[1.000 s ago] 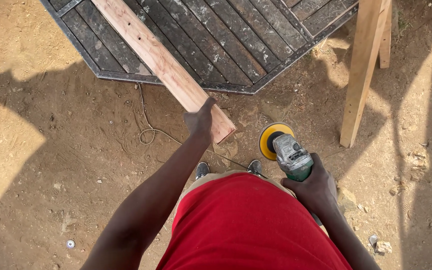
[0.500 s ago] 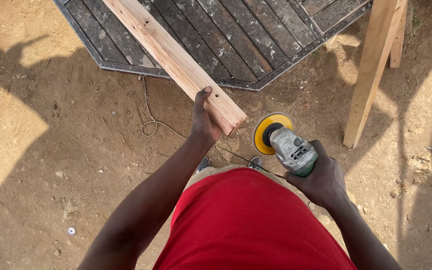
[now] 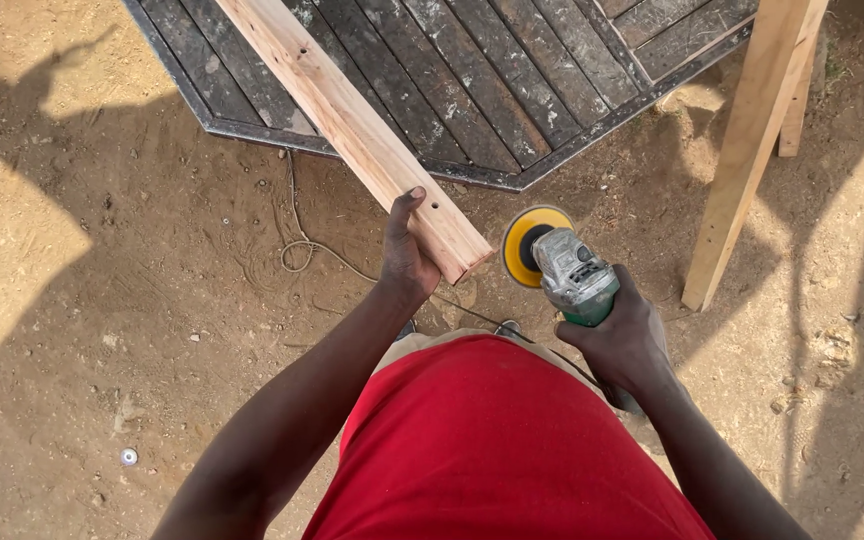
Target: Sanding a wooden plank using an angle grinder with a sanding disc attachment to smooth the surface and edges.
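Note:
My left hand (image 3: 407,250) grips the near end of a long pale wooden plank (image 3: 352,125), which runs up and to the left over a dark slatted platform (image 3: 512,80). My right hand (image 3: 627,340) holds a grey and green angle grinder (image 3: 572,275) with a yellow sanding disc (image 3: 524,245) pointed toward the plank's end. The disc sits just right of the plank's end, with a small gap between them. I wear a red shirt (image 3: 492,450).
A pale wooden post (image 3: 747,150) leans upright at the right. A thin cable (image 3: 302,245) lies looped on the sandy ground below the platform's metal edge. Small stones and a round cap (image 3: 129,457) dot the dirt at left.
The view has shifted a little; my left hand still holds the plank's end, and the grinder has come slightly closer to it.

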